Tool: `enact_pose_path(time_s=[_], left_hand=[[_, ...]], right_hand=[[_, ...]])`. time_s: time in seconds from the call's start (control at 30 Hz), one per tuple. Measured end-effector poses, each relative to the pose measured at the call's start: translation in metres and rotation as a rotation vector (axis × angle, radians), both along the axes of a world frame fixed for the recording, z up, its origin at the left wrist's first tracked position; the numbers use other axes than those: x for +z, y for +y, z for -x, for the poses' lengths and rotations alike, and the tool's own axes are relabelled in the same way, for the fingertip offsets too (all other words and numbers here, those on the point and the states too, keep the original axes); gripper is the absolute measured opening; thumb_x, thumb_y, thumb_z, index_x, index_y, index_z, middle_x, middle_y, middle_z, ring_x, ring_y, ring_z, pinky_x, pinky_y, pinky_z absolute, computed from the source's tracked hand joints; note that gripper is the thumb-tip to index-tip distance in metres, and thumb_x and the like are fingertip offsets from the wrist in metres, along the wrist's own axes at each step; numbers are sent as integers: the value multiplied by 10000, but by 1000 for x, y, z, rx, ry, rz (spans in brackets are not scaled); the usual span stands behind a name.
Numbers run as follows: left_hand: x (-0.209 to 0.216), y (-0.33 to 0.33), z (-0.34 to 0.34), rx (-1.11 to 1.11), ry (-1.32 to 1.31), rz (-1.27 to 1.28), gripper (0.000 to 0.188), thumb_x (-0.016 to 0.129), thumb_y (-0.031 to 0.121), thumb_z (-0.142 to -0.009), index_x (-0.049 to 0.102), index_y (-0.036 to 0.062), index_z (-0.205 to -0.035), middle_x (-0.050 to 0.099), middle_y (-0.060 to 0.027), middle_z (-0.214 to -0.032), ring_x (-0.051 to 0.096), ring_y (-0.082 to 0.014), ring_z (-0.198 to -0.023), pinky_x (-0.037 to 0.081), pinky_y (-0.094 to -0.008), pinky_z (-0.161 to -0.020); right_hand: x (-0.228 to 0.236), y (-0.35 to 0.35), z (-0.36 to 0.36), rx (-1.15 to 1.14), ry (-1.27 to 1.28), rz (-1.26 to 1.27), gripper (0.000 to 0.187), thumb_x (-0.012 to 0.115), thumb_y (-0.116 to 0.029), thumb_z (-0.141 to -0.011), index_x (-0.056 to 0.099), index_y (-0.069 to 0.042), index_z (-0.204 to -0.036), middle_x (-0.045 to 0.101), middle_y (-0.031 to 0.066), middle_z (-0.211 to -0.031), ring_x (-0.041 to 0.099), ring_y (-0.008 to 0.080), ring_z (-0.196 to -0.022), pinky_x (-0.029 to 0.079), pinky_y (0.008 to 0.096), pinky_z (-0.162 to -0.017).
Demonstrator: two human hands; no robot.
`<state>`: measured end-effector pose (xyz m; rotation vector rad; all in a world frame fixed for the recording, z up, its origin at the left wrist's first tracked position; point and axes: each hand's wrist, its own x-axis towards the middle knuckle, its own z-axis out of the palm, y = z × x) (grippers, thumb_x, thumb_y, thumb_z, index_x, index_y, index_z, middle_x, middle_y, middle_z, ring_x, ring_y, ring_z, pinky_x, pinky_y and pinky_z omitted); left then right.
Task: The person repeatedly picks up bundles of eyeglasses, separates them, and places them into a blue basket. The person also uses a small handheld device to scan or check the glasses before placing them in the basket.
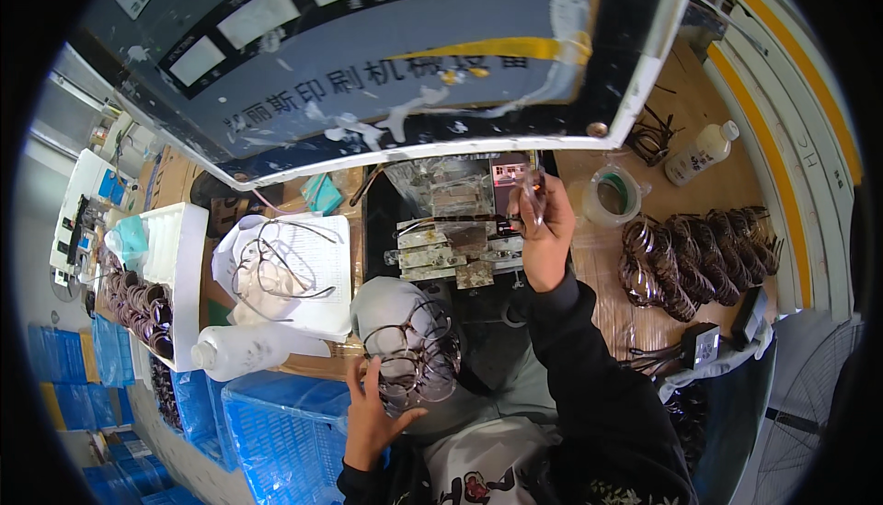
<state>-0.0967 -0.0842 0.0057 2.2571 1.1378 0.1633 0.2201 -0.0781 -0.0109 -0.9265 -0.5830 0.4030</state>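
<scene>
My left hand is low over my lap, its thumb and fingers curled around the edge of several thin dark-rimmed eyeglasses. These lie bunched against my grey-clad knee. Farther up, my right hand pinches a pair of eyeglasses at the right side of a metal jig. A dark temple arm stretches left from that hand across the jig. The fingers partly hide the rest of this pair. Just behind them stands a phone-like lit screen.
A grey machine panel overhangs the bench. Rows of eyeglasses, a tape roll and a white bottle stand right. Left are loose eyeglasses on paper, a lying bottle, a white tray and a blue crate.
</scene>
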Motion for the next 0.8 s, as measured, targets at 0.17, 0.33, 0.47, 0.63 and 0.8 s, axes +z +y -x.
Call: enact_pose_path(time_s=[0.17, 0.33, 0.47, 0.63, 0.8], left_hand=[[4, 12, 5, -24, -86, -8, 774, 650, 456, -749, 341, 62, -1339, 328, -258, -1309, 457, -455, -1086, 440, -445, -853], [-3, 24, -8, 12, -191, -132, 523, 454, 356, -899, 387, 41, -1311, 422, -273, -1228, 484, -463, -1035, 428, -440, -853], [-2, 32, -20, 67, -206, -132, 444, 444, 269, -905, 413, 29, -1278, 439, -252, -1212, 511, -430, -987, 439, -427, -823], [10, 40, -26, 84, -195, -129, 364, 507, 158, -862, 481, 28, -1201, 475, -213, -1168, 554, -359, -899, 465, -391, -762], [34, 35, -38, 99, -405, -379, 414, 613, 132, -790, 500, -8, -1163, 521, -190, -1134, 545, -343, -946, 439, -393, -823]], right_hand=[[-17, 24, 0, -48, -95, 9, 213, 459, -75, -939, 516, 0, -1130, 550, 20, -884, 455, 54, -719, 388, 196, -654], [-21, 30, -1, -113, -135, 90, 203, 454, -52, -934, 517, 26, -1111, 568, 33, -915, 484, 64, -766, 411, 205, -712], [-23, 29, -1, -129, -173, 187, 205, 450, -35, -930, 521, 29, -1111, 571, 33, -916, 500, 66, -801, 413, 205, -737], [-23, 30, -3, -115, -153, 125, 208, 464, -57, -929, 533, 32, -1103, 573, 41, -947, 509, 89, -847, 415, 224, -771], [-4, 13, 22, -174, -242, 86, 143, 455, -23, -907, 541, 38, -1003, 589, 76, -896, 533, 123, -758, 436, 253, -694]])
